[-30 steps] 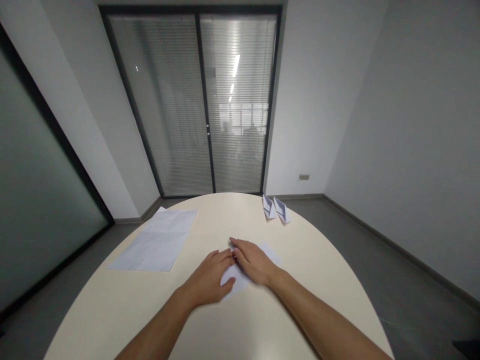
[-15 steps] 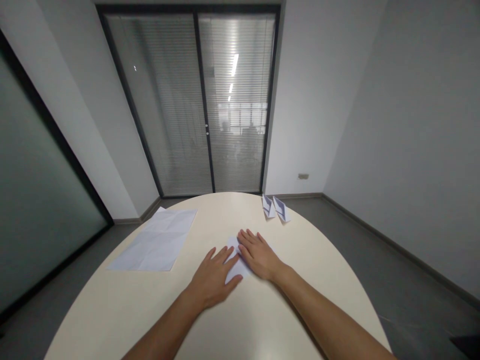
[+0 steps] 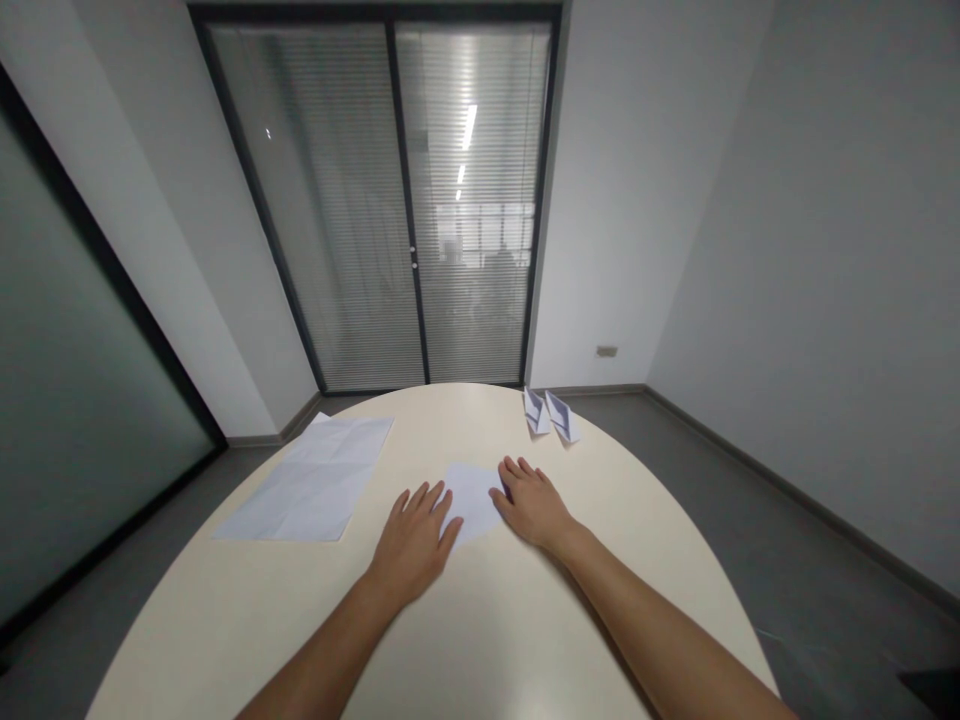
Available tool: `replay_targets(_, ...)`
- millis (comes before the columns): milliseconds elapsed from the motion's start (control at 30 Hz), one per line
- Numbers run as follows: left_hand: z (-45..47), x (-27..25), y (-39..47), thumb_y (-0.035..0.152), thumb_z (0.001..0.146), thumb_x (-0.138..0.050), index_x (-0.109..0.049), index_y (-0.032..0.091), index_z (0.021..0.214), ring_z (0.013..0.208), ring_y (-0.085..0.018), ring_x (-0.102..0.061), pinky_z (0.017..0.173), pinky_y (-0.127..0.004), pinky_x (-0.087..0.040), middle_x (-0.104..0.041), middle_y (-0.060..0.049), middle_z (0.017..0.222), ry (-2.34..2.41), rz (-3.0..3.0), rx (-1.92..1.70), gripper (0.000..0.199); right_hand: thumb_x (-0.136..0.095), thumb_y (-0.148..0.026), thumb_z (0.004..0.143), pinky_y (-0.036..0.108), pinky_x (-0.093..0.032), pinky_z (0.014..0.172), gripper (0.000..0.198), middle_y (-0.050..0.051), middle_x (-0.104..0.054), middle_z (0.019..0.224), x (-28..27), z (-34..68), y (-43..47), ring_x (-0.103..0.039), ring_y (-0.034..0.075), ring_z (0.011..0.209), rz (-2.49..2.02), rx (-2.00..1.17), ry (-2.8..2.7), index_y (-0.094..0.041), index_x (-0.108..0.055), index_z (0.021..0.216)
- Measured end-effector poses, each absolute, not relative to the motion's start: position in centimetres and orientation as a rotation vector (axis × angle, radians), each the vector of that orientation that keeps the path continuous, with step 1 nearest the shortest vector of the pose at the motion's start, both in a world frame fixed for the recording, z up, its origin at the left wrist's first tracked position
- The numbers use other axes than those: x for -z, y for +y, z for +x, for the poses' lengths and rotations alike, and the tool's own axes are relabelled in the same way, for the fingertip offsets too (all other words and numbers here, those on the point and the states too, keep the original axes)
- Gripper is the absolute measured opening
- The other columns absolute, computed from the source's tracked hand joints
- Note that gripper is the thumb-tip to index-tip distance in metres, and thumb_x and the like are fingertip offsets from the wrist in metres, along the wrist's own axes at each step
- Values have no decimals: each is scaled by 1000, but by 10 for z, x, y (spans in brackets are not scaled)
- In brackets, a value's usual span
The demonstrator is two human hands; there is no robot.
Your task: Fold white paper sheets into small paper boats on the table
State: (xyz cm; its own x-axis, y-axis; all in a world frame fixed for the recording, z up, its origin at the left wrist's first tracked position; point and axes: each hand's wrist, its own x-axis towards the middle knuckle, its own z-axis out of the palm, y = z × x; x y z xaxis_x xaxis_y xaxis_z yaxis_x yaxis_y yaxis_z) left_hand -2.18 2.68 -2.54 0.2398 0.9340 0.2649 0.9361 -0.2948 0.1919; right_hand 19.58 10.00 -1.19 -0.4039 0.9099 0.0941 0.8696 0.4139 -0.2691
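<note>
A small sheet of white paper [image 3: 472, 500] lies flat on the table between my two hands. My left hand [image 3: 412, 540] rests at its left edge, palm down, with the fingers apart and the thumb over the paper. On the opposite side, my right hand [image 3: 531, 505] lies flat with its fingertips and thumb at the paper's right edge. Neither hand grips anything. Parts of the paper's side edges are hidden under the fingers.
Two folded paper pieces [image 3: 549, 415] stand near the far right edge of the round table [image 3: 442, 655]. Larger creased white sheets [image 3: 319, 480] lie at the left. Beyond the table is a glass door with blinds [image 3: 375, 210].
My hands have moved apart, the left one leftward and the right one rightward. More of the small paper between them now shows.
</note>
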Motion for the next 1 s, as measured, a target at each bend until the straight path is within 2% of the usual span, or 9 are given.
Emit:
replay_targets(133,-29,30,32,34,98,-43,-61,18,132,134,-34,-49,112,-54,-35,-56,-15,144,-1933,-2369,542,42,-43,-40,100,39,-36,108,38,14,-62,132,6,198,102,-51,28,126,-1514,-144,-2419,-17,-66,118)
replay_targets(233,-35,33,36,32,97,-45,-62,18,130,132,-32,-52,111,-50,-38,-57,-14,143,-1953,-2333,506,40,-45,-39,99,37,-39,103,32,13,-65,125,7,201,105,-55,27,119,-1547,-115,-2390,-19,-70,106)
replay_targets(367,-43,33,39,30,97,-46,-64,19,126,129,-29,-53,109,-47,-40,-59,-13,140,-1987,-2290,504,36,-49,-39,96,37,-41,99,30,13,-65,126,11,202,109,-55,29,119,-1607,-103,-2324,-19,-71,100)
replay_targets(533,-53,28,39,32,95,-52,-65,17,110,114,-27,-59,99,-41,-45,-66,-12,120,-2057,-2241,583,25,-54,-44,93,40,-40,99,35,16,-63,129,14,203,111,-53,32,121,-1672,-108,-2258,-16,-71,107)
replay_targets(633,-60,27,39,35,90,-59,-60,18,101,105,-26,-59,94,-39,-46,-65,-9,108,-2062,-2269,672,20,-55,-46,92,40,-40,100,40,15,-63,128,14,204,113,-52,32,121,-1697,-121,-2231,-16,-69,115)
replay_targets(1000,-66,43,46,34,86,-62,-54,20,86,110,-27,-54,99,-44,-44,-59,-10,108,-2073,-2349,897,16,-54,-45,93,39,-39,102,42,15,-62,131,18,206,115,-51,31,123,-1690,-110,-2217,-17,-68,120)
